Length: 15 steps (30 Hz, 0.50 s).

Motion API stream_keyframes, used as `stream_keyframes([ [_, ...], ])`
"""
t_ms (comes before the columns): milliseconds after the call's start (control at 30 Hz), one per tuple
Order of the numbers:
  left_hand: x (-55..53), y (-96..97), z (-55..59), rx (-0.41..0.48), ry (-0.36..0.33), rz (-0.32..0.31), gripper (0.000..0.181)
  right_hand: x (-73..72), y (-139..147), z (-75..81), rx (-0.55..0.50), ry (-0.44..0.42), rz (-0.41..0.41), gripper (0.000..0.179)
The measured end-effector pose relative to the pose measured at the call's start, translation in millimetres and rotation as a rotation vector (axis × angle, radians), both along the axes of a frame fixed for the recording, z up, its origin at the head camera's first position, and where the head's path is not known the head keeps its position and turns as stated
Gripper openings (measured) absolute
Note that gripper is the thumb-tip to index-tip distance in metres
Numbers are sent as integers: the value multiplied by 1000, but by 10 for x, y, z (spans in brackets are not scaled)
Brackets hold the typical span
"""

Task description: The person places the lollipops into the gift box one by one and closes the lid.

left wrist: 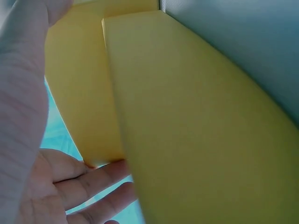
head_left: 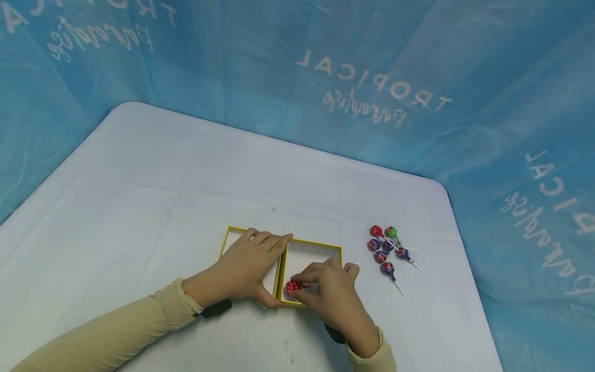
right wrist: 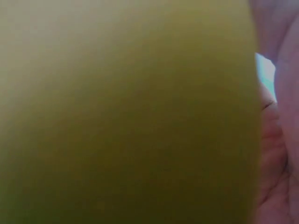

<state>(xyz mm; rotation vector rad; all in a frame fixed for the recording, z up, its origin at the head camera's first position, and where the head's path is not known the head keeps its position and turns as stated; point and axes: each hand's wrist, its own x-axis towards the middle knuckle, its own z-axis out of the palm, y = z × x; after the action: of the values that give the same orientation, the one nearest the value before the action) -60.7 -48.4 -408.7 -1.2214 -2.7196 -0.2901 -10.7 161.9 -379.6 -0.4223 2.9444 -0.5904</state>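
Note:
Two shallow yellow-edged boxes [head_left: 341,253] with white insides stand side by side on the table. My left hand [head_left: 248,266] reaches over the left one and grips the right box where the two meet, thumb at the near side and fingertips at the far rim. Yellow outer walls [left wrist: 196,116] fill much of the left wrist view. Inside the right box, near its lower left corner, my right hand [head_left: 332,289] pinches a red-wrapped lollipop [head_left: 291,287]; its stick is mostly hidden by the fingers. A blurred yellow wall [right wrist: 131,112] covers most of the right wrist view.
Several wrapped lollipops lie in a loose group to the right of the boxes, among them a red one [head_left: 376,231], a green one [head_left: 391,232] and a purple one [head_left: 387,268]. A white cloth [head_left: 153,206] covers the table, and a blue printed curtain [head_left: 260,77] surrounds it.

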Motion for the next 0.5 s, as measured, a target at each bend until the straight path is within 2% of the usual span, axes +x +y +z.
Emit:
stream_keyframes([
  [233, 5, 11, -14, 7, 50, 1, 127, -27, 1, -26, -13, -18, 2, 10],
  [500, 6, 16, -37, 9, 72, 5, 128, -56, 5, -36, -8, -81, -30, 9],
])
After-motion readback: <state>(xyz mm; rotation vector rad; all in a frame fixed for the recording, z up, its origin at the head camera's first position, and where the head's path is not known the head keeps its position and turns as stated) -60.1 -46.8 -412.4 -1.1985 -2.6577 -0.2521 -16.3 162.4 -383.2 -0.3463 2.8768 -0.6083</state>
